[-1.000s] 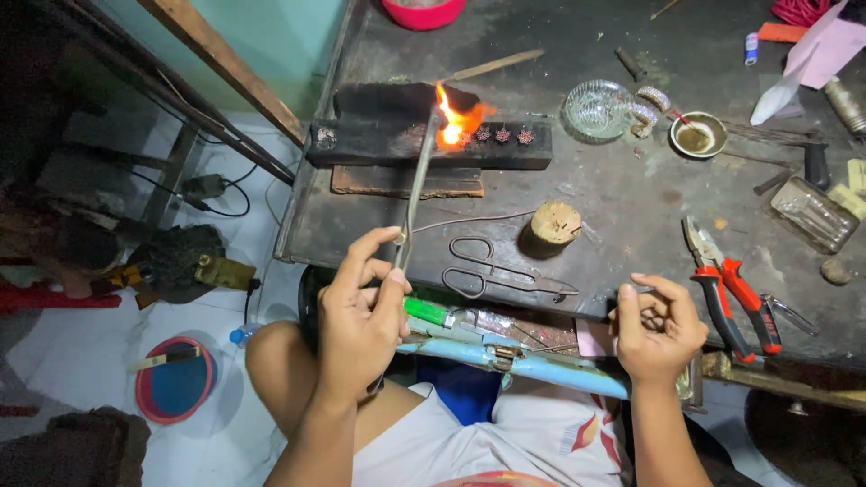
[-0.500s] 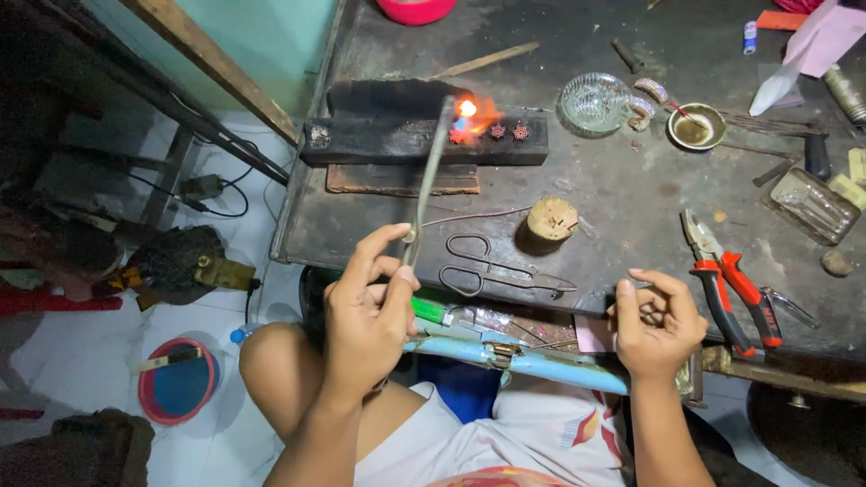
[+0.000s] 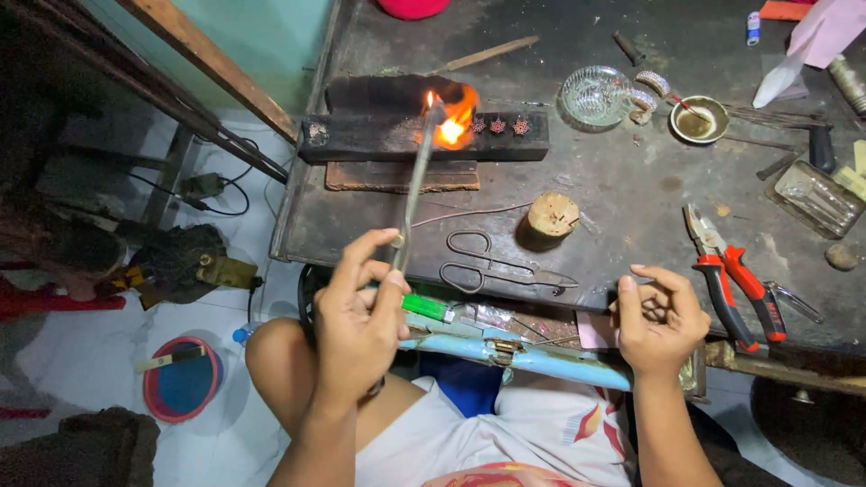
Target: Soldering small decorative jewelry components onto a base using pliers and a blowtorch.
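Observation:
My left hand [image 3: 358, 317] grips a long thin metal torch [image 3: 415, 185] whose tip points at a dark charred block [image 3: 361, 137] on the workbench. An orange flame [image 3: 454, 122] burns at the tip, on the block's top. Three small star-shaped pieces [image 3: 498, 125] sit in a row on the block just right of the flame. My right hand [image 3: 658, 320] hovers at the bench's front edge with its fingers curled; whether it holds something small is unclear.
Scissors [image 3: 492, 263] and a round wooden stump [image 3: 552, 215] lie in front of the block. Red-handled pliers [image 3: 726, 275], a glass dish [image 3: 594, 95], a small bowl [image 3: 699, 122] and a glass tray [image 3: 816, 198] sit on the right. A red-rimmed bucket [image 3: 180, 379] stands on the floor at left.
The flame shrank half a second ago and now flares larger again at the torch tip. The view has shifted slightly; both hands stay roughly in place.

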